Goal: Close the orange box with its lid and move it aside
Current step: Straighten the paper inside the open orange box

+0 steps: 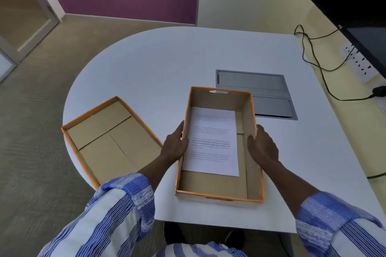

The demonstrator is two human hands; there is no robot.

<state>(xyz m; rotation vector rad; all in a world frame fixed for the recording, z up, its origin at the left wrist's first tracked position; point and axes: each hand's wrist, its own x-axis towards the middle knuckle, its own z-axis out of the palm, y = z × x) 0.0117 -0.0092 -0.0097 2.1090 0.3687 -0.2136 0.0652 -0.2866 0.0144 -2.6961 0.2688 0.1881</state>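
You are steadying the orange box [219, 146] at the table's [146, 64] near edge, left hand [175, 145] and right hand [262, 145] clasping its long walls. Light, thin cardboard probably flexes; the lid [108, 140] is lying upturned just left, so lift it by its rims.

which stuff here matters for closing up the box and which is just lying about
Job: orange box, lid, paper sheet inside the box.

Lying about: grey table hatch, black cables, power strip, monitor.
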